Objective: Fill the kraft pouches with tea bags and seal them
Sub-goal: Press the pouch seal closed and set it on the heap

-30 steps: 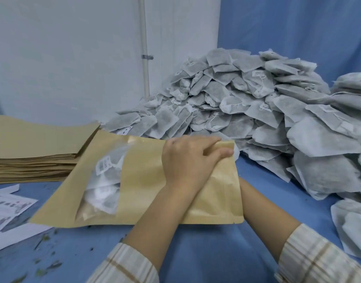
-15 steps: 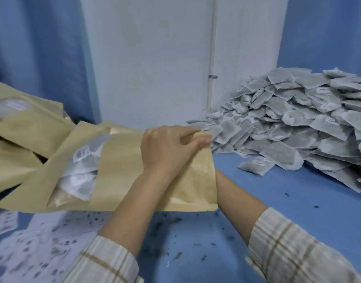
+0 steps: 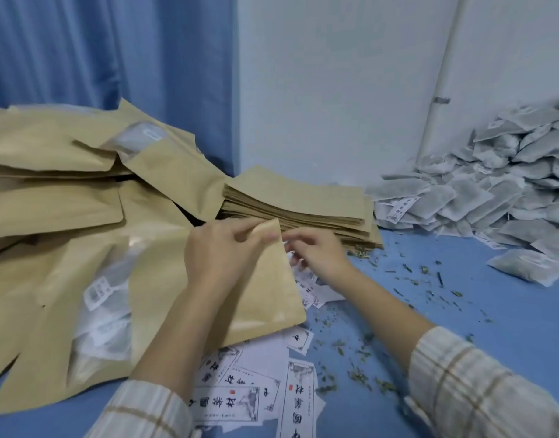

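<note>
Kraft paper fills the left hand (image 3: 222, 257), whose fingers pinch the top right corner of a filled pouch (image 3: 164, 298) lying on the blue bench (image 3: 493, 327); tea bags show through its clear window. Just right of that corner the right hand (image 3: 316, 254) hovers with fingers loosely curled; whether it holds anything cannot be told. Printed labels (image 3: 249, 384) lie scattered near the front edge. Behind the hands sits a flat stack of empty pouches (image 3: 297, 200); filled pouches (image 3: 66, 172) pile toward the left edge, loose tea bags (image 3: 493, 191) toward the right.
</note>
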